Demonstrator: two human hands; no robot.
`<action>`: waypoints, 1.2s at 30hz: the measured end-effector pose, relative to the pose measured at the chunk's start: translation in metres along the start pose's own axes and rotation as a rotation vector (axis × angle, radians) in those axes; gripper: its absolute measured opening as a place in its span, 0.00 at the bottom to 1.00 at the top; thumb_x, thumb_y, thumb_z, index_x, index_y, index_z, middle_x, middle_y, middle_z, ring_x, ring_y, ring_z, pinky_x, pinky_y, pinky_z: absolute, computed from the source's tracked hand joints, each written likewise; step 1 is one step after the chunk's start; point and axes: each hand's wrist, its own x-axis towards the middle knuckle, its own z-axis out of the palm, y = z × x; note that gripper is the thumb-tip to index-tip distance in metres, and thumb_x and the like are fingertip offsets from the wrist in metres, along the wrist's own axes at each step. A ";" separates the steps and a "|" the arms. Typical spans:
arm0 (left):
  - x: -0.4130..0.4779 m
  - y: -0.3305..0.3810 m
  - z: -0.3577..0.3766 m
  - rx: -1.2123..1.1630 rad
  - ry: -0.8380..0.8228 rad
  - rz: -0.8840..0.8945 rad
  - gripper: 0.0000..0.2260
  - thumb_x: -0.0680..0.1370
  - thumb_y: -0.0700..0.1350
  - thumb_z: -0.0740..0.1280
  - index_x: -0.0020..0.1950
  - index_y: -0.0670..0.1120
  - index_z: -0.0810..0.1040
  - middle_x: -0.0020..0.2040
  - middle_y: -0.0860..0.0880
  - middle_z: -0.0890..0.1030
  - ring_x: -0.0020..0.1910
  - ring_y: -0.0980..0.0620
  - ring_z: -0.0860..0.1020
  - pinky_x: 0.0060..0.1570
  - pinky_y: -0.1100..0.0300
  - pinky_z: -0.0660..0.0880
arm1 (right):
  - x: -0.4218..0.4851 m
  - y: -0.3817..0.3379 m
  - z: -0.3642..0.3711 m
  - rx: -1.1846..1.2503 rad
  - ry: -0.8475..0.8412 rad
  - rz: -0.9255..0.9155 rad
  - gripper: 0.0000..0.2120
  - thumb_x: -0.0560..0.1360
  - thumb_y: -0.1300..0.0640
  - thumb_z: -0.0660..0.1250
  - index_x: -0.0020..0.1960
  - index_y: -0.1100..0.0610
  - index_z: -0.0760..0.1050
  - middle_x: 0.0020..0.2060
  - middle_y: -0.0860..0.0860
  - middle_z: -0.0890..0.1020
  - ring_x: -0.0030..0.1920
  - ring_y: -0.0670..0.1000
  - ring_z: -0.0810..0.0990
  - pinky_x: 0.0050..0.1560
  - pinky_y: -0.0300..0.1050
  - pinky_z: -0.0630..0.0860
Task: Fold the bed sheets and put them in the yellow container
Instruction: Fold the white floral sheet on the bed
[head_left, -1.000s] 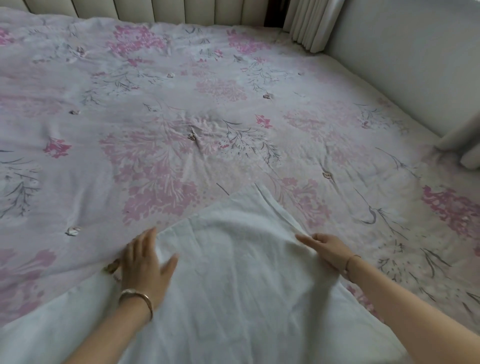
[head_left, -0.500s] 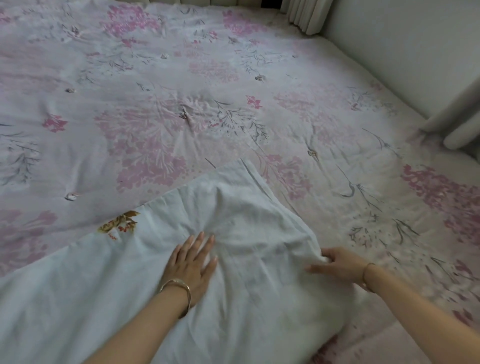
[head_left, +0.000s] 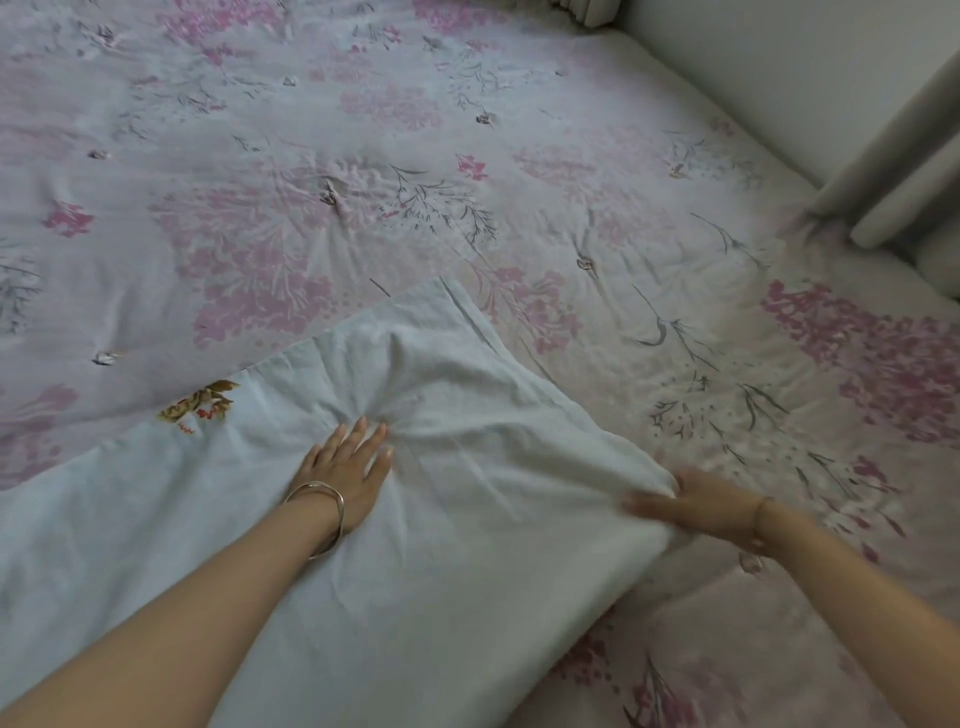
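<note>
A pale blue-white bed sheet lies spread on the bed, with a small yellow-brown flower print near its left edge. My left hand presses flat on the sheet's middle, fingers straight, and creases radiate from the fingertips. At the sheet's right edge my right hand holds the fold of cloth, a little blurred, with cloth bunched over its fingers. No yellow container shows in this view.
The bed is covered by a quilt with pink flowers reaching to the far side. A white wall runs along the right, and pale curtain folds hang down at the right edge of the bed.
My left hand slid from the sheet's left part to its middle, uncovering the flower print. My right hand moved down along the right edge and took hold of it. The camera tilted downward.
</note>
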 end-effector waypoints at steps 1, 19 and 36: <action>-0.001 0.001 0.001 0.003 0.005 0.001 0.23 0.81 0.57 0.41 0.76 0.58 0.41 0.77 0.55 0.40 0.76 0.54 0.40 0.74 0.54 0.41 | -0.005 0.007 -0.007 0.125 0.069 0.001 0.30 0.56 0.32 0.73 0.47 0.54 0.80 0.42 0.50 0.85 0.42 0.49 0.83 0.46 0.41 0.78; -0.022 0.031 0.025 -0.039 0.270 0.019 0.29 0.71 0.68 0.33 0.71 0.64 0.31 0.75 0.58 0.35 0.75 0.51 0.36 0.71 0.46 0.34 | 0.015 0.020 0.033 0.037 0.155 -0.006 0.22 0.65 0.35 0.69 0.34 0.54 0.70 0.32 0.46 0.74 0.32 0.45 0.72 0.32 0.36 0.65; -0.006 0.037 0.050 0.058 0.405 0.003 0.31 0.71 0.67 0.31 0.73 0.60 0.33 0.76 0.56 0.38 0.75 0.49 0.36 0.69 0.46 0.30 | 0.064 -0.006 0.023 0.082 0.225 -0.006 0.40 0.64 0.28 0.63 0.51 0.65 0.78 0.43 0.58 0.81 0.40 0.53 0.79 0.42 0.43 0.74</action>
